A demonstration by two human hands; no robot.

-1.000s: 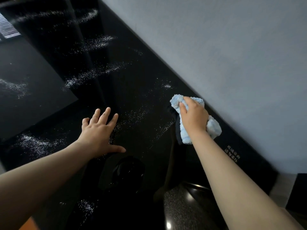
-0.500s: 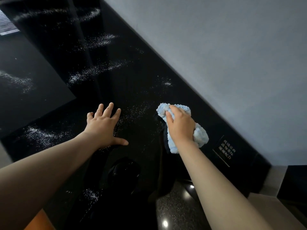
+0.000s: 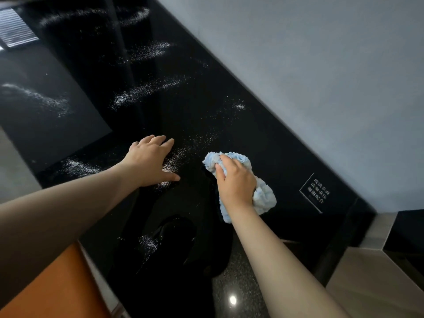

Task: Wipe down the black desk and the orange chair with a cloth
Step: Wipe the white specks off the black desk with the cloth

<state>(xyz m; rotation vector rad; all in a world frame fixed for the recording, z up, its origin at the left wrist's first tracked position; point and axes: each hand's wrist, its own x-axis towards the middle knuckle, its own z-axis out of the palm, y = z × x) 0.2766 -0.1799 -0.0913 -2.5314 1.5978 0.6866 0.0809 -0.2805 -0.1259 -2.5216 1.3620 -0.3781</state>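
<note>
Head view: at centre frame the right hand [image 3: 236, 180] curls round a bunched blue cloth [image 3: 263, 199], pressing it onto the black desk [image 3: 263, 138]. Just left, the left hand [image 3: 149, 161] lies flat, fingers straight, holding nothing. The cloth looks soft and light (it should crumple easily), best gripped bunched from above. The orange chair [image 3: 57, 290] shows lower left.

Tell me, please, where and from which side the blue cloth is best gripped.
Grip the blue cloth over its bunched middle from above, as the right hand does: it lies crumpled on the black desk, loose ends sticking out beyond the hand on two sides.
</note>
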